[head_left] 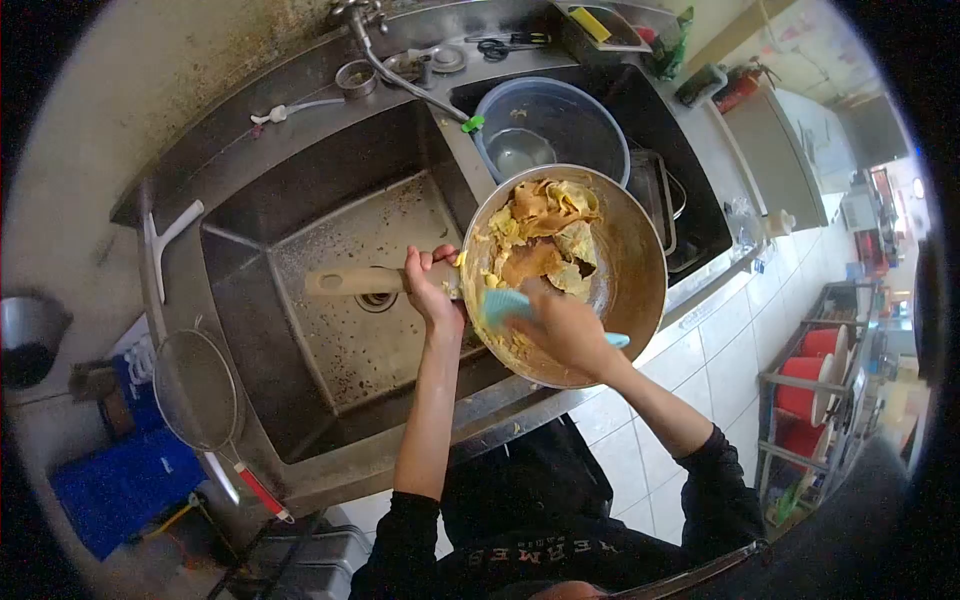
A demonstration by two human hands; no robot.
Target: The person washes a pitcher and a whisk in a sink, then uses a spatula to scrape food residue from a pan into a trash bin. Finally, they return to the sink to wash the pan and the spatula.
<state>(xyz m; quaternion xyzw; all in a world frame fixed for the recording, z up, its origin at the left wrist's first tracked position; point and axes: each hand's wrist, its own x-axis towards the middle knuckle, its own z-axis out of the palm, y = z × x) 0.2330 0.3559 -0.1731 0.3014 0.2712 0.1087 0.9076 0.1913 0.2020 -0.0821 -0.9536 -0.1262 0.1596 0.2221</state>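
Observation:
A large round frying pan (632, 262) is held tilted over the sink's front edge. My left hand (436, 290) is wrapped round the pan's beige handle (345, 282) close to the rim. Inside the pan lie torn, browned pieces of cooked egg-like food (545, 225), with yellow bits stuck along the left wall. My right hand (562, 330) reaches into the pan, closed round a teal brush (503, 306). The brush's ribbed head touches the pan's left inner wall, and its handle end sticks out to the right of my fist.
Beneath the handle is a steel sink basin (300, 345) strewn with food scraps. A blue-grey tub (480, 110) holding some water sits in the second basin, below the faucet (375, 50). A sieve (198, 390) rests on the left rim; scissors (492, 48) lie at the back.

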